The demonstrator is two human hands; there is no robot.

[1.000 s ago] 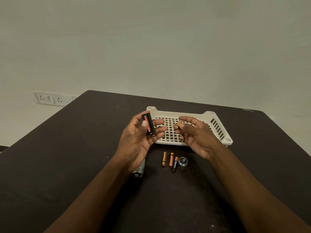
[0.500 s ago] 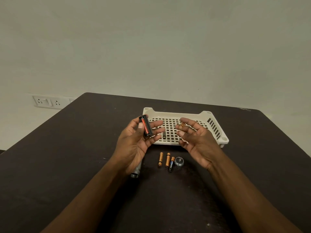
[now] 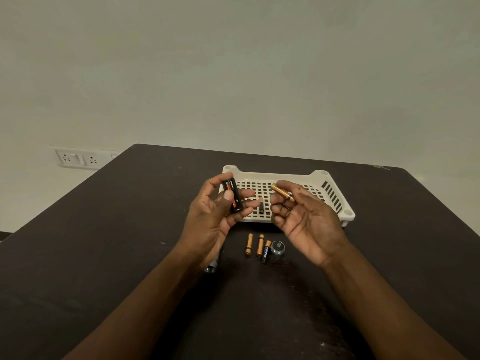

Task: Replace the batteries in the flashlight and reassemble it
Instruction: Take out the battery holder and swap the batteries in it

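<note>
Flashlight battery holder [image 3: 233, 195] sits pinched in my left hand [image 3: 211, 222], my right hand [image 3: 302, 219] pinching a battery [image 3: 281, 193]; reversed polarity risks a dead light.

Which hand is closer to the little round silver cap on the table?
Right. The right hand hovers just above and beside the round silver cap; the left hand is farther, beyond the three loose batteries.

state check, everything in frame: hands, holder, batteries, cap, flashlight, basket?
left hand: gripping black battery holder, upright
right hand: pinching one battery, tilted
battery in basket: lying loose
white basket: on table, upright
three batteries: lying side by side on table
cap: off, on table
flashlight body: on table, mostly hidden under left wrist
</note>
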